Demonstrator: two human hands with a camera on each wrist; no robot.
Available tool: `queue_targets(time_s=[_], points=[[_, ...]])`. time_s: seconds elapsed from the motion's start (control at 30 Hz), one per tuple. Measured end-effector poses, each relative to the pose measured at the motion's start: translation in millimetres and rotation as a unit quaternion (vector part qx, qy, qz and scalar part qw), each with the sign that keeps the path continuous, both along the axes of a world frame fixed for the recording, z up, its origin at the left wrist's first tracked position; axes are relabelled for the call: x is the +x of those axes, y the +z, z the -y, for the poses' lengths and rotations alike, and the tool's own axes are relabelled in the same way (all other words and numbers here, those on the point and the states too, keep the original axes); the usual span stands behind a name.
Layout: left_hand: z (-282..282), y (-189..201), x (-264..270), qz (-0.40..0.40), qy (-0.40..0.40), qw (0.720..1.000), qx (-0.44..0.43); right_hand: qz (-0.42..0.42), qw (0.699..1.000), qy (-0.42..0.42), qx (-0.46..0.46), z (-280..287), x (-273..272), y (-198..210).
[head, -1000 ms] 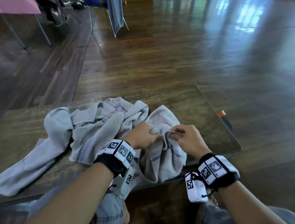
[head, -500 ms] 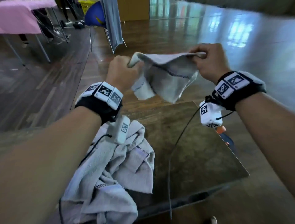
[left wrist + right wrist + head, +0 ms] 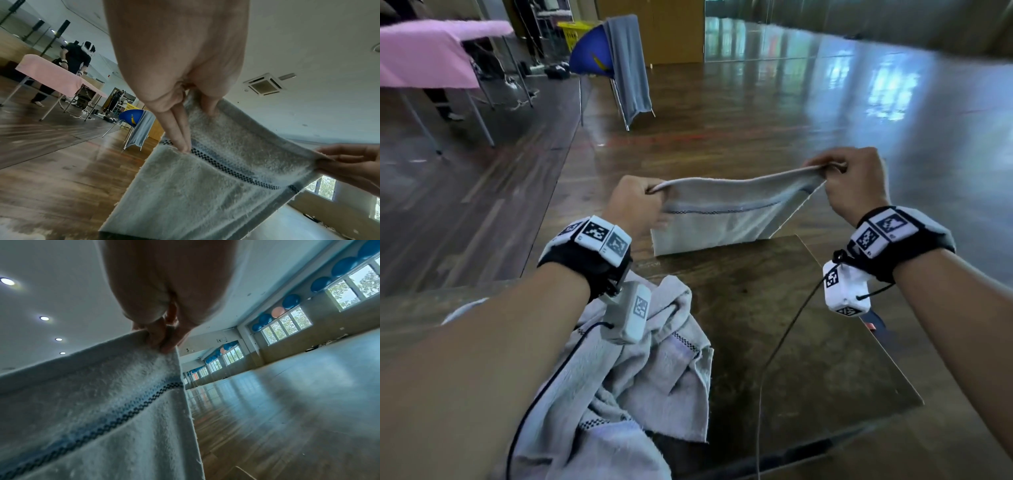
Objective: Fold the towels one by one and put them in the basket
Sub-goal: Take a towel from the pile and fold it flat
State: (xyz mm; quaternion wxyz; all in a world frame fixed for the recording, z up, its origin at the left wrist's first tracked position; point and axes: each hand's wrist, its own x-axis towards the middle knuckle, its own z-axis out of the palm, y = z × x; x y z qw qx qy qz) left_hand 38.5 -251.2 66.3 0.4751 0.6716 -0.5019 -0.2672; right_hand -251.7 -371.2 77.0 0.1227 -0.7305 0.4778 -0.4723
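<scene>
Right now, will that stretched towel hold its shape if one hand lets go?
Probably not. The towel sags between the left hand and right hand, so it looks floppy. Its fluffy pile suggests easy grip. The heap on the table lies crumpled too.

The right half of the worktop (image 3: pixel 808 342) lies bare, open to a hand from above and from the right edge. A heap of towels (image 3: pixel 640 383) blocks the left half, and a stretched towel (image 3: pixel 722 219), held aloft by both hands, hangs like a curtain across the far edge.
</scene>
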Motion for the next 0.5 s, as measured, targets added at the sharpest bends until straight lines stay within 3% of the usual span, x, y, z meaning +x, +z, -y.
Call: queue_targets(time_s=[0.1,0.17,0.23,0.33,0.5], points=[[2,-2,8,0.126,0.041,0.987,-0.088,0.011,0.998,0.03,-0.05,-5,-6,-1],[-3,-8,9,0.156,0.054,0.983,-0.086,-0.004,0.998,0.04,-0.053,-8,-10,-12],[-11,-20,7,0.192,0.028,0.981,0.007,-0.04,0.998,0.054,-0.009,-12,-15,-29],[-28,-47,5,0.242,-0.068,0.953,0.172,-0.116,0.989,0.071,0.049,-23,-28,-60],[-73,-75,0,0.221,-0.098,0.943,0.227,-0.159,0.974,0.113,0.112,-64,-56,-92]])
